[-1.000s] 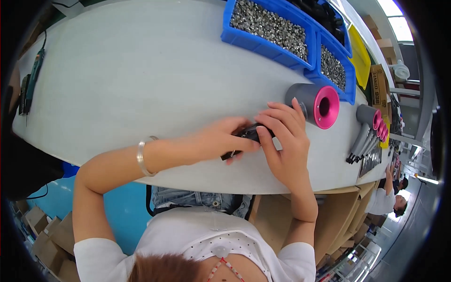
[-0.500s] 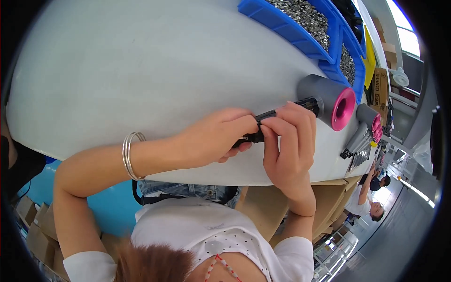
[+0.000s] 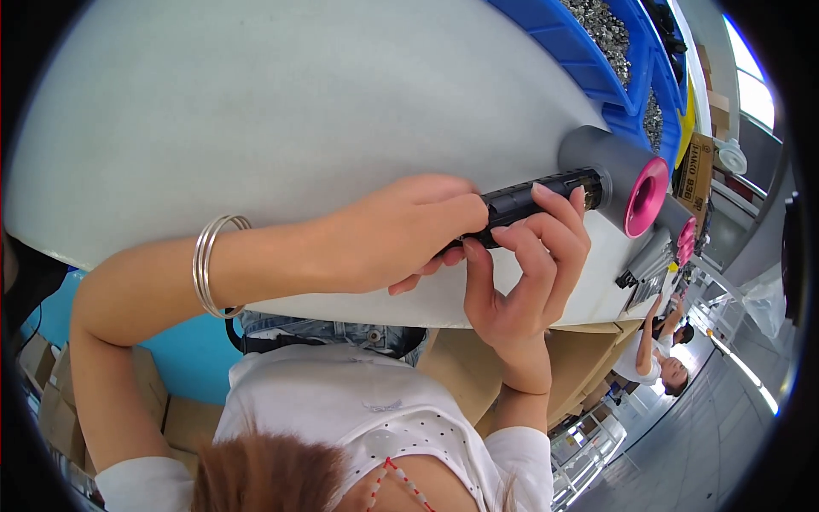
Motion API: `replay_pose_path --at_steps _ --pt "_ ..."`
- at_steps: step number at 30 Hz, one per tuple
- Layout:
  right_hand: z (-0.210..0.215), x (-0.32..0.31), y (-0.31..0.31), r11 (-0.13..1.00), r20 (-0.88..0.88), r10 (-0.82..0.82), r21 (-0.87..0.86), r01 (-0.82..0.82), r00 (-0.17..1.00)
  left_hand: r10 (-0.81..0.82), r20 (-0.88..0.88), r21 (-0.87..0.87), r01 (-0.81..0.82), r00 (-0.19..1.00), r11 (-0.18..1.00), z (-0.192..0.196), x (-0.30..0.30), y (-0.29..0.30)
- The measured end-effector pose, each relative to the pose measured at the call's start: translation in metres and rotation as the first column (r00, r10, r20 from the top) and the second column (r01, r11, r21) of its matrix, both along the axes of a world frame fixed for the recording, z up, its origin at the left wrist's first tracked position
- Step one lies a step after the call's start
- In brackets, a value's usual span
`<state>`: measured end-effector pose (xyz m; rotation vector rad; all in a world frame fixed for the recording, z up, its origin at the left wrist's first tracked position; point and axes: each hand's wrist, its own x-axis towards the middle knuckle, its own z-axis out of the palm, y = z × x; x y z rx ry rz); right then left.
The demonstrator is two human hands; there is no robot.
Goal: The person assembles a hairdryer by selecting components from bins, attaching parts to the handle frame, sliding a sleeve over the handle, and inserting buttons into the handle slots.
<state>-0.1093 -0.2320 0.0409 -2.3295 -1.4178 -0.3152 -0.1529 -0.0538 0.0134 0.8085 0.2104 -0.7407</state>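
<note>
A hair dryer [image 3: 597, 152] lies on the white table, its grey head ending in a pink ring at the right. Its handle [image 3: 522, 201] shows a black inner frame without an outer grey sleeve, pointing left toward me. My left hand [image 3: 418, 229], with silver bangles [image 3: 209, 260] on its wrist, is closed round the lower end of that handle, and what lies under its fingers is hidden. My right hand [image 3: 531, 269] has its fingertips on the near side and top of the handle, with the thumb bent below.
Blue bins [image 3: 563, 43] with small metal parts stand at the far right. Behind the dryer are more grey and pink dryers [image 3: 685, 239] and grey tubes [image 3: 653, 256]. A cardboard box [image 3: 698, 171] stands beyond. Other people [image 3: 653, 358] sit farther right. The white table [image 3: 256, 111] stretches left.
The view has shifted, so bins and dryer sit farther right. More of the black handle shows between my hands. My right hand's fingers have loosened and slid slightly along it.
</note>
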Motion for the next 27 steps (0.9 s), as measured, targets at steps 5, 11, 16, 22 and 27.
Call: replay_pose_path --at_steps 5,11,16,22,27 --pt "-0.019 0.001 -0.011 0.991 0.178 0.06 0.111 -0.081 0.982 -0.05 0.053 0.077 0.046 0.997 0.996 0.006 0.001 0.006" --pt "-0.012 -0.001 -0.011 0.998 0.186 0.059 0.01 -0.062 0.981 -0.038 0.069 0.066 0.034 0.997 0.997 0.0 0.001 0.004" --pt "-0.003 0.007 -0.004 0.998 0.132 0.068 -0.005 -0.068 0.989 -0.039 0.103 0.09 0.03 0.994 0.995 0.001 0.001 0.008" --pt "-0.021 0.02 -0.016 0.968 0.078 0.147 0.194 -0.16 0.986 -0.041 0.26 0.186 -0.008 0.965 0.983 -0.007 0.013 0.013" --pt "-0.009 0.027 -0.016 0.96 0.116 0.262 0.067 -0.271 0.958 -0.213 0.261 0.392 0.099 0.941 0.915 0.005 0.017 0.018"
